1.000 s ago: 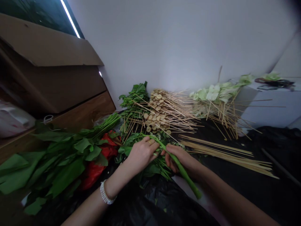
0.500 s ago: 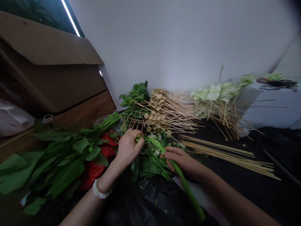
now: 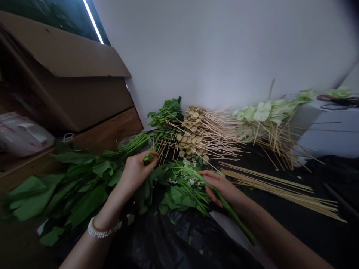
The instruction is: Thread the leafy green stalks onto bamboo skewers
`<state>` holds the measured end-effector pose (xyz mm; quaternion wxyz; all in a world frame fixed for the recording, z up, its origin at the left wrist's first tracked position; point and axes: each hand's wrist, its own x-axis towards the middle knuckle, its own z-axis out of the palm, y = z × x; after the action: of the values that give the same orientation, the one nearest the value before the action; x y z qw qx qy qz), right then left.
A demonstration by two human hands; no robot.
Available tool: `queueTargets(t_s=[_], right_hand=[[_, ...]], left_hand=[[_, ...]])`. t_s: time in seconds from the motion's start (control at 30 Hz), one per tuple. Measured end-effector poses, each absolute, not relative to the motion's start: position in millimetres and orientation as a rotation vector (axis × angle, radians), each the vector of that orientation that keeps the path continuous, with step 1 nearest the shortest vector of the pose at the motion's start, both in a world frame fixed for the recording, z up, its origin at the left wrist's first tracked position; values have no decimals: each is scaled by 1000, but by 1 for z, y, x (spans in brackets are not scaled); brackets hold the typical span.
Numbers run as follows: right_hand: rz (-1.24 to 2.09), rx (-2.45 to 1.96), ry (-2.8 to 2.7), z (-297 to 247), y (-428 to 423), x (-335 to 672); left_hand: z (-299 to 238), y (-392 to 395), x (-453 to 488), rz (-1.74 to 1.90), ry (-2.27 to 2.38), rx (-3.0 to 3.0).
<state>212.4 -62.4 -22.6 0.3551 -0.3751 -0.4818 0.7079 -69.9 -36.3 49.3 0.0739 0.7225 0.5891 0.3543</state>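
Observation:
My right hand (image 3: 220,188) is closed around a long green stalk (image 3: 238,220), whose thick end points toward me. Its thin, leafy end reaches left over small pale-green pieces (image 3: 187,175). To the left, my left hand (image 3: 136,172) pinches a short bit of green stem (image 3: 149,158). It is apart from the stalk, and a white beaded bracelet is on that wrist. Beneath the stalk lies a small bunch of leafy greens (image 3: 178,198). A big heap of leafy greens (image 3: 78,183) spreads beside my left forearm.
Behind my hands are a stack of skewered round slices (image 3: 193,130) and skewered greens (image 3: 168,114). Skewered pale cabbage leaves (image 3: 263,112) stand further right, with bare bamboo skewers (image 3: 283,190) in front. A cardboard box (image 3: 84,97) is at left; black plastic (image 3: 168,243) covers the surface.
My left hand has moved left, away from my right hand, with the bit of green stem. The stalk now stays only in my right hand. The view has shifted slightly.

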Motion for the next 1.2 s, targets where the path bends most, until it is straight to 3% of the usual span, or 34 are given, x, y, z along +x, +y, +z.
queueTargets(t_s=[0.23,0.77,0.93,1.2], right_hand=[[1827,-929,-1230,-20,-64,213],[1750,-950,-1343,-20,-64,215],[1749,-942,-1393,-23,-65,212],[1800,-907,-1370,-15,-67,212]], left_hand=[[19,-16,-62,637,1391,2488],[32,-17,-66,407,1400,2873],[27,-18,-57,500,1570,2843],[32,1,-59,1178,1623,1954]])
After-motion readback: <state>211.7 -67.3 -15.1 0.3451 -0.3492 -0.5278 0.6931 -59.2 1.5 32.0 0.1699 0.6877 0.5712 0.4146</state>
